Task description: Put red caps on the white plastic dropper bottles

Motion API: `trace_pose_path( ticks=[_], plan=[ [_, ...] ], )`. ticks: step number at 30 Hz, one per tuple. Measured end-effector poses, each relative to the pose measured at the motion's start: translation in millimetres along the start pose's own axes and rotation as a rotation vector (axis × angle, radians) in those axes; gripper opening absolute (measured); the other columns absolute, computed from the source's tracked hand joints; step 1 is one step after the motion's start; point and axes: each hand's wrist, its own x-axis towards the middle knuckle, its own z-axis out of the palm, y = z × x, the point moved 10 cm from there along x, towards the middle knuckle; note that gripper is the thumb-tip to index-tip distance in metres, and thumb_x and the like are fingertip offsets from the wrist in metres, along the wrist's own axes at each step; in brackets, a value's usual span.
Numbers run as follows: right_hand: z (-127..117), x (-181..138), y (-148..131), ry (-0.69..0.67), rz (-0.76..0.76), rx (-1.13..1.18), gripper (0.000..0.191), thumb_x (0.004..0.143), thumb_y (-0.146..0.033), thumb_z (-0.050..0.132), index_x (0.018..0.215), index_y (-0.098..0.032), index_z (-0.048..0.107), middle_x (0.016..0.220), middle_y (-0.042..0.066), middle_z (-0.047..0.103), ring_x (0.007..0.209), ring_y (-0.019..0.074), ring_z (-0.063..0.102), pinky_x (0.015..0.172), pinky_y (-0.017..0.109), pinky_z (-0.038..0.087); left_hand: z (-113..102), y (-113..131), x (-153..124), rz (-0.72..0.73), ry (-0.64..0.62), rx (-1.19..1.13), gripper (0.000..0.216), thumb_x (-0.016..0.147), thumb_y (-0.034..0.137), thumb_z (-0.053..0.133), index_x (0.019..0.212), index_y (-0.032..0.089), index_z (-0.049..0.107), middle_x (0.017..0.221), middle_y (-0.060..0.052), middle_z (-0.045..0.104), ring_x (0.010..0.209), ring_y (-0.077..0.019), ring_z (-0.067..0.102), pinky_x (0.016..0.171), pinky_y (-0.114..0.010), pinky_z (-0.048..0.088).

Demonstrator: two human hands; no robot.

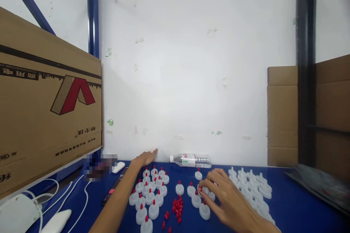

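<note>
My right hand (225, 193) is closed, thumb and fingers pinching a translucent white nozzle cap with a red tip (200, 190). Its fingers partly hide more white caps behind them. Near it stand several red-tipped nozzle caps, one of them at the front (204, 211). My left hand (146, 158) rests by the wall at the table's back edge, one finger stretched out and the others mostly hidden; I see nothing in it. In front of it stands a group of red-tipped nozzle caps (150, 197). Small loose red tips (177, 205) lie in a pile between the hands.
White nozzle caps without red tips (253, 189) are gathered at the right. A clear plastic bottle (191, 160) lies along the wall. Left are a phone (116, 185), white cables (86, 196) and a big cardboard box (49, 98). A grey plastic bag (319, 182) lies far right.
</note>
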Motion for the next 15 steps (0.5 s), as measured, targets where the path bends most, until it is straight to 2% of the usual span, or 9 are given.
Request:
trace_pose_path(
  ticks=[4, 15],
  plan=[
    [-3.1, 2.0, -3.2, 0.02, -0.005, 0.02, 0.012, 0.099, -0.014, 0.051, 0.102, -0.022, 0.059, 0.09, 0.002, 0.058, 0.081, 0.0188, 0.053, 0.088, 0.041, 0.04, 11.3, -2.7, 1.1, -0.004, -0.081, -0.069, 0.034, 0.097, 0.036, 0.062, 0.125, 0.016, 0.06, 0.124, -0.009, 0.062, 0.105, -0.024, 0.064, 0.089, -0.045, 0.056],
    [-8.5, 0.3, -8.4, 0.076, -0.051, 0.004, 0.013, 0.097, -0.013, 0.053, 0.102, -0.021, 0.061, 0.085, 0.001, 0.06, 0.077, 0.0177, 0.054, 0.093, 0.043, 0.04, 7.5, -10.1, -3.1, 0.048, -0.057, -0.162, 0.034, 0.097, 0.036, 0.062, 0.125, 0.016, 0.06, 0.125, -0.009, 0.062, 0.107, -0.0247, 0.064, 0.09, -0.045, 0.056]
  ],
)
